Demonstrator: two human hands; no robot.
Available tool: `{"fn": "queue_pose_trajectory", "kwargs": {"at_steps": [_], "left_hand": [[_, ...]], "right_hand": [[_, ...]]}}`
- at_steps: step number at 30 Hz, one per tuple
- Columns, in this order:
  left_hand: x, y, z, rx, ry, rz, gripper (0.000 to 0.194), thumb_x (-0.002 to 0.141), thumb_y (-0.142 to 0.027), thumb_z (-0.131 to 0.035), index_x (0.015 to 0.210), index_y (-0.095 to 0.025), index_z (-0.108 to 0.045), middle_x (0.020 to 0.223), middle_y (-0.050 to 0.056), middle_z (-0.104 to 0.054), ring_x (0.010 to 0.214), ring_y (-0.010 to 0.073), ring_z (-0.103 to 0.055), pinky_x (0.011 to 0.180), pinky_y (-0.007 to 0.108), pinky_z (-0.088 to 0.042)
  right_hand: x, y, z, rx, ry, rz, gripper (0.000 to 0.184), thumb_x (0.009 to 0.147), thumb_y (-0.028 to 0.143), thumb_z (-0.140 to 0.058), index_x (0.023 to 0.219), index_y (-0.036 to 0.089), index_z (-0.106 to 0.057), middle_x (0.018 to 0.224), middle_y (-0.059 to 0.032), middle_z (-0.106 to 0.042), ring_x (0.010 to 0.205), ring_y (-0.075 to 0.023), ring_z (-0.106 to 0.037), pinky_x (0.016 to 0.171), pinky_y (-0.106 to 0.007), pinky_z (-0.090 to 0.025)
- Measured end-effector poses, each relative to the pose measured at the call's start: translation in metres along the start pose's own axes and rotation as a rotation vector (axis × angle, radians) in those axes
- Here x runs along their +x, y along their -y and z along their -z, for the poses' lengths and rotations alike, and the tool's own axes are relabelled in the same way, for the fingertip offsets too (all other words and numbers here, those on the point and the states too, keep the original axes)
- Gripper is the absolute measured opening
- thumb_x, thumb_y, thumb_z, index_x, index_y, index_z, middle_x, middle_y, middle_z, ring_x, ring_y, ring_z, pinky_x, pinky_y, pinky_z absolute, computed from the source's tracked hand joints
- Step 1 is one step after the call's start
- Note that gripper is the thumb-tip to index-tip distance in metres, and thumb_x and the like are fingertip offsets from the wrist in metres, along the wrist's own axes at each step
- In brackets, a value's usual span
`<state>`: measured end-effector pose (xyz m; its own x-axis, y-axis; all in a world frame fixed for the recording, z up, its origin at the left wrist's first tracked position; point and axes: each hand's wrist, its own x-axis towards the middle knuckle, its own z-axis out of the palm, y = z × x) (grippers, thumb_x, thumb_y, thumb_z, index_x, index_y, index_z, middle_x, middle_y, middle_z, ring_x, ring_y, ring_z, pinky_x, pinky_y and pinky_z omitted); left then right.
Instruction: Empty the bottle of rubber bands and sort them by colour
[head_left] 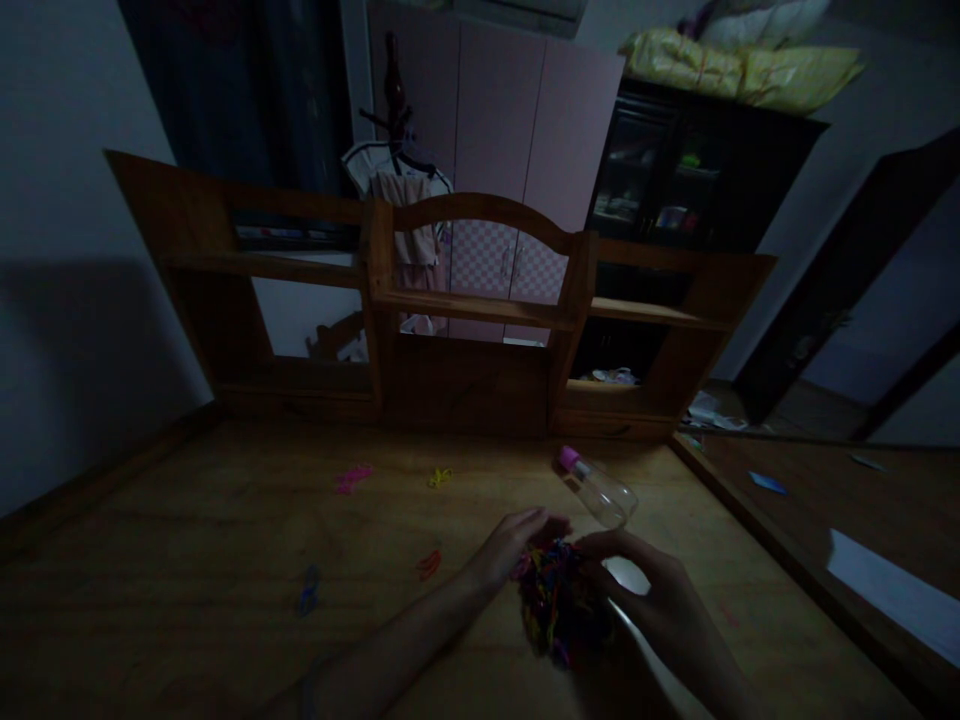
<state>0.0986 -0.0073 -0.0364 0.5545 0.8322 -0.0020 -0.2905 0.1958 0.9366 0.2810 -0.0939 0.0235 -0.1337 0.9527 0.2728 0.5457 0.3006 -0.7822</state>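
Observation:
A heap of small bands [551, 600] in many colours, like rubber bands or hair ties, lies on the wooden tabletop between my hands. My left hand [514, 545] rests at the heap's far left edge with its fingers stretched out over it. From the right, my right hand [649, 580] reaches into the heap, thumb and forefinger bent close together; what they pinch is hidden. Left of the heap lie small groups of bands: red [429, 565], yellow [439, 478], pink [352, 479] and blue [308, 590].
A clear bottle [607, 497] with a pink cap lies on its side beyond my right hand. Under that hand shows a pale round thing [628, 576], partly covered. A wooden shelf unit [469, 385] closes off the far edge. White paper [892, 590] lies at the right.

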Motion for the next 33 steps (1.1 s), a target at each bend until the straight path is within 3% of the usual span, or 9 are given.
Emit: {"fn": "queue_pose_trajectory", "kwargs": {"at_steps": [11, 21, 33], "left_hand": [[-0.004, -0.007, -0.003, 0.010, -0.021, 0.024, 0.047, 0.085, -0.051, -0.054, 0.101, -0.010, -0.071, 0.110, 0.017, -0.070, 0.109, 0.0300, -0.062, 0.102, 0.043, -0.040], [-0.005, -0.009, -0.002, -0.031, -0.038, 0.041, 0.048, 0.082, -0.052, -0.058, 0.101, -0.010, -0.070, 0.110, 0.018, -0.070, 0.109, 0.0316, -0.062, 0.101, 0.045, -0.040], [-0.002, -0.005, -0.001, -0.063, -0.043, 0.047, 0.045, 0.079, -0.051, -0.062, 0.098, -0.011, -0.070, 0.108, 0.017, -0.071, 0.108, 0.0316, -0.063, 0.101, 0.046, -0.040]], "right_hand": [[0.003, 0.005, 0.009, 0.151, 0.099, -0.066, 0.020, 0.085, 0.032, -0.066, 0.102, 0.023, -0.073, 0.104, -0.0058, -0.072, 0.095, -0.0209, -0.069, 0.086, -0.029, -0.054], [0.003, 0.000, 0.011, 0.184, 0.043, -0.176, 0.024, 0.078, 0.041, -0.071, 0.091, 0.022, -0.077, 0.092, -0.0071, -0.075, 0.085, -0.0234, -0.070, 0.075, -0.029, -0.057], [-0.001, -0.005, 0.015, 0.304, 0.076, -0.207, 0.021, 0.075, 0.037, -0.075, 0.085, 0.018, -0.074, 0.088, -0.0077, -0.072, 0.083, -0.0213, -0.068, 0.076, -0.031, -0.055]]}}
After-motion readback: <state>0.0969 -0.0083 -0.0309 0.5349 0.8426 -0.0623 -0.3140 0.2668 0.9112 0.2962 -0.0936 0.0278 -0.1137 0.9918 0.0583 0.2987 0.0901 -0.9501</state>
